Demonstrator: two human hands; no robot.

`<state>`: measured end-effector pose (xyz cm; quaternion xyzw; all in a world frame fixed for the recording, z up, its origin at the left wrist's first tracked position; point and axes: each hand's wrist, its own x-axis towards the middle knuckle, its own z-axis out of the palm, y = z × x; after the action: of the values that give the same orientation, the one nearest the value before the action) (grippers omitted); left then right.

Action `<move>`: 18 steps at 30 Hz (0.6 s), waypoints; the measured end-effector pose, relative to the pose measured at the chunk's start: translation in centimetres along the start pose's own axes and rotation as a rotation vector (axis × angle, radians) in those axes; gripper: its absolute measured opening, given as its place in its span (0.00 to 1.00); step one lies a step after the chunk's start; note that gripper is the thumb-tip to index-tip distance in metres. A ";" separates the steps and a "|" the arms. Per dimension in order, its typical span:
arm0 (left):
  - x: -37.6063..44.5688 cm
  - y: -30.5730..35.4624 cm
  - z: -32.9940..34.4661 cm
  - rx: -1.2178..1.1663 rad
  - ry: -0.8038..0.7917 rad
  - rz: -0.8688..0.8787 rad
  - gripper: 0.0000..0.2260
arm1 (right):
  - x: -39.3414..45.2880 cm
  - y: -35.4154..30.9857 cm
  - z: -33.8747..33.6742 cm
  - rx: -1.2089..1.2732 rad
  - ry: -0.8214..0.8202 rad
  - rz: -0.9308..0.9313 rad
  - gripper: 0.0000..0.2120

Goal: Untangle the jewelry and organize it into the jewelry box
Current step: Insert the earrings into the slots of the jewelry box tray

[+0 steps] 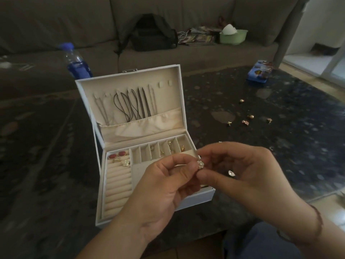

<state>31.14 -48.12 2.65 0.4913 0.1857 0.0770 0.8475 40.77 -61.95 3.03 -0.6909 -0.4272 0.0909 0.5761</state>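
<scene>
Both hands' grip pinches flower earring above jewelry box front edge.

grey sofa, dark glass table, dim light

Dark speckled glass surface lies open right of the white open-lidded jewelry box, save small scattered gold earrings; upright lid blocks behind.

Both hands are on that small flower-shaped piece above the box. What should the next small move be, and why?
Probably lower the flower-shaped piece into one of the small divided slots at the back of the open jewelry box. The left hand and right hand pinch it just above the tray, nothing visibly tangles it, similar gold pieces already sit in neighbouring slots, and the two leftmost look empty.
</scene>
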 end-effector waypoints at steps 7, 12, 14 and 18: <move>-1.5 2.3 -4.3 0.476 -0.022 0.238 0.03 | 2.0 -1.5 2.4 -0.091 -0.184 0.009 0.06; -1.1 3.2 -12.8 1.443 0.391 0.774 0.06 | 6.3 -0.2 7.2 -0.295 -0.260 0.066 0.09; -0.4 2.7 -15.4 1.598 0.565 0.740 0.14 | 7.9 0.4 9.8 -0.401 -0.318 0.035 0.08; 0.1 1.1 -17.4 1.390 0.634 0.634 0.24 | 9.8 2.0 14.5 -0.489 -0.320 -0.003 0.05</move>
<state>24.48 -33.58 -4.22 0.8873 0.2740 0.3150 0.1959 38.83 -44.73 0.26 -0.7856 -0.5228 0.0920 0.3178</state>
